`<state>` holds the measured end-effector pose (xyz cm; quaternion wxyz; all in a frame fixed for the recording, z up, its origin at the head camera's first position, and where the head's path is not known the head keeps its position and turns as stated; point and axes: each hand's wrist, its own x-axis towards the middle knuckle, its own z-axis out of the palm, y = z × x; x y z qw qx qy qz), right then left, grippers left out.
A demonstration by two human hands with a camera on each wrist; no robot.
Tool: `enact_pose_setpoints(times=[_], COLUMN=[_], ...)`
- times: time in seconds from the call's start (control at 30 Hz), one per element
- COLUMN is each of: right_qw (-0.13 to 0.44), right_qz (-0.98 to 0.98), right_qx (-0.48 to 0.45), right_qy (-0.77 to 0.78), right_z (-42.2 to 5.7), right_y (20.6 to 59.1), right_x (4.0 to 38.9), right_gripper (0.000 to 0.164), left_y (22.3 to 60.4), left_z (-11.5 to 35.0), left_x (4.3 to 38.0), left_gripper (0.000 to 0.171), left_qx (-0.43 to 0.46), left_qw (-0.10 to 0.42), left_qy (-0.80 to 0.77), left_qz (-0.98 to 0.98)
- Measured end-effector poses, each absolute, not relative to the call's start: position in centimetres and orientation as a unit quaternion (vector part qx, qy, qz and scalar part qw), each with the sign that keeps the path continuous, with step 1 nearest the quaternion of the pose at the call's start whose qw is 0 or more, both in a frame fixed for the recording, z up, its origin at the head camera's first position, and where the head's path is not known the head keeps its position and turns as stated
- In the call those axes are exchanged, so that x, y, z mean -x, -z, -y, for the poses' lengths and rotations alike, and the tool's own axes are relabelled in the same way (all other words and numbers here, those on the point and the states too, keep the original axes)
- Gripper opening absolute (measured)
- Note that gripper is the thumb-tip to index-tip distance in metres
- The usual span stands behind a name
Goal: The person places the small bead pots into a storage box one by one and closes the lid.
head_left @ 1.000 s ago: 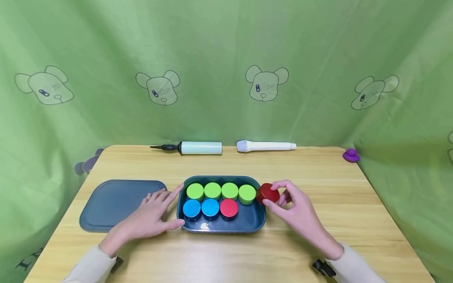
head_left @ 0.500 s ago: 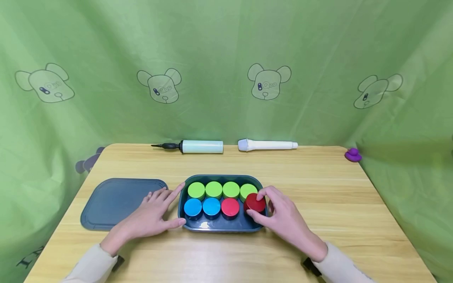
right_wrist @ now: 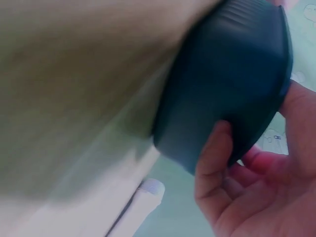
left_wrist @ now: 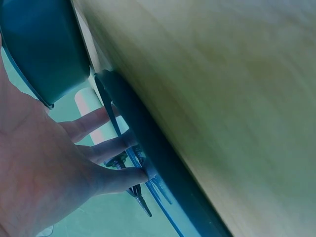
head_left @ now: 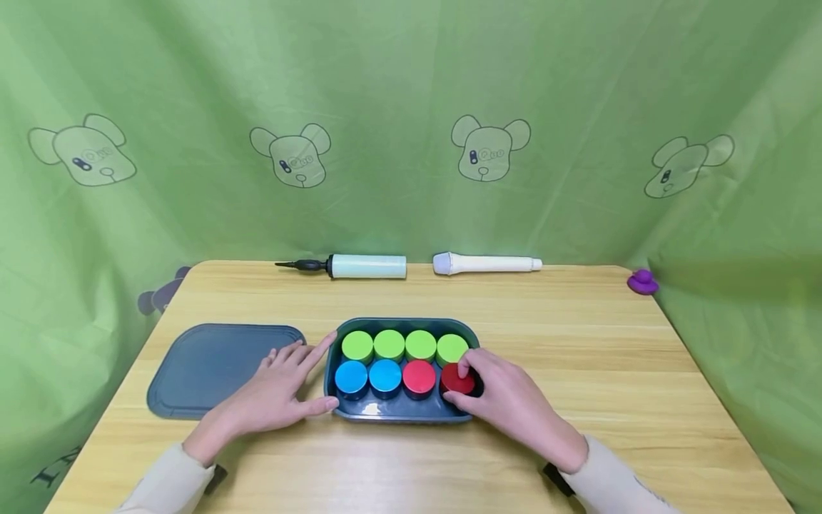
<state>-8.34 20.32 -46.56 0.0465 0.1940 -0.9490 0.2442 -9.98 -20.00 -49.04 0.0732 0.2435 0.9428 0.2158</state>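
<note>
A dark blue-grey box (head_left: 385, 412) holds a back row of several round pieces with green tops (head_left: 389, 345). In its front row are two with blue tops (head_left: 351, 377), one with a light red top (head_left: 419, 377) and a dark red round piece (head_left: 457, 380) at the right end. My right hand (head_left: 514, 396) pinches that dark red piece inside the box; in the right wrist view, a finger (right_wrist: 213, 168) lies along the box's outer wall. My left hand (head_left: 276, 392) spreads its fingers, index and thumb at the box's left rim, other fingertips over the flat lid (head_left: 205, 371).
At the table's back edge lie a pale blue hand pump (head_left: 366, 266) with a black nozzle and a white microphone (head_left: 488, 263). A purple toy duck (head_left: 643, 281) sits at the back right corner. Green cloth (head_left: 385, 86) hangs behind the table.
My right hand has carried the dark red piece leftward from the box's right rim and down into the front row's right end. My left hand stays at the left rim.
</note>
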Motion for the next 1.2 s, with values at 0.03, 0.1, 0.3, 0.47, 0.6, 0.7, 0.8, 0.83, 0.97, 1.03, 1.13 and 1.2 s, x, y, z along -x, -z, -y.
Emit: enact_pose_setpoints(times=[0.03, 0.1, 0.3, 0.47, 0.6, 0.7, 0.8, 0.83, 0.97, 1.03, 1.13, 1.2], right_qw=[0.04, 0.033, 0.043, 0.048, 0.047, 0.051, 0.06, 0.062, 0.08, 0.096, 0.112, 0.109], right_qz=[0.95, 0.951, 0.948, 0.947, 0.948, 0.949, 0.95, 0.95, 0.948, 0.947, 0.944, 0.944], right_qx=[-0.193, -0.194, -0.217, -0.225, -0.225, -0.225, -0.227, -0.229, -0.237, -0.24, -0.241, -0.236], right_qy=[-0.242, -0.238, -0.227, -0.224, -0.22, -0.214, -0.204, -0.202, -0.195, -0.193, -0.194, -0.204], right_z=[-20.2, -20.0, -20.0, -20.1, -20.1, -19.9, -19.9, -19.9, -20.1, -20.3, -20.7, -21.0], right_y=[46.4, 46.3, 45.9, 45.8, 46.0, 46.0, 46.1, 46.0, 46.2, 46.4, 46.7, 46.9], right_x=[8.4, 8.5, 8.7, 8.6, 8.6, 8.6, 8.8, 8.8, 8.7, 8.6, 8.5, 8.5], right_gripper=[0.039, 0.038, 0.034, 0.031, 0.031, 0.032, 0.032, 0.033, 0.035, 0.037, 0.043, 0.051], left_y=[49.0, 49.0, 49.0, 48.9, 48.9, 48.8, 48.7, 48.7, 48.6, 48.5, 48.6, 48.7], left_z=[20.0, 20.0, 20.0, 19.9, 20.0, 20.1, 20.2, 20.2, 20.2, 20.1, 20.2, 20.7], left_x=[10.0, 10.0, 10.0, 10.0, 9.9, 9.9, 9.9, 9.9, 9.6, 9.5, 9.3, 9.2], left_gripper=[0.1, 0.1, 0.1, 0.1, 0.1, 0.1, 0.1, 0.1, 0.099, 0.098, 0.096, 0.094], left_qx=[-0.242, -0.242, -0.243, -0.243, -0.243, -0.246, -0.243, -0.244, -0.247, -0.255, -0.262, -0.26], left_qw=[0.074, 0.075, 0.073, 0.075, 0.075, 0.072, 0.072, 0.069, 0.048, 0.027, 0.0, -0.015], left_qy=[-0.216, -0.216, -0.213, -0.213, -0.214, -0.215, -0.215, -0.213, -0.197, -0.187, -0.18, -0.179], left_qz=[-0.943, -0.943, -0.943, -0.943, -0.943, -0.942, -0.943, -0.944, -0.947, -0.948, -0.948, -0.949])
